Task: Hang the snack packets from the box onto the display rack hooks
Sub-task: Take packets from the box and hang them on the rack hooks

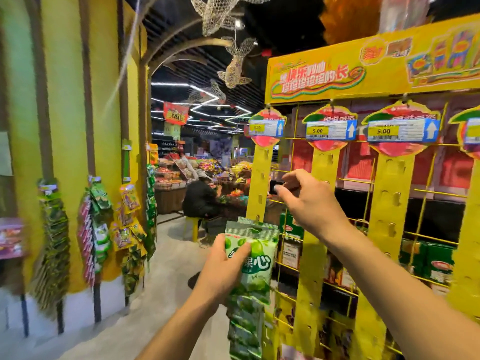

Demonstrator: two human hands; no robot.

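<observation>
The left hand grips a bundle of green packets, thumb across the front one and fingers curled behind, holding it upright just in front of the lower left part of the rack. More green packets hang in a column right below the bundle, against the rack's left edge. Whether the held bundle is already on a hook cannot be told. The right hand is raised above and to the right, its fingers curled and its thumb and forefinger pinching a small dark piece beside the leftmost yellow strip; what that piece is stays unclear. The rack is a yellow wire grid with a printed header, and several slotted yellow strips hang down it, each topped by a price tag. Green boxes sit behind the grid. Along the left wall hang rows of other packets. Farther down the aisle a person sits on a yellow stool.
</observation>
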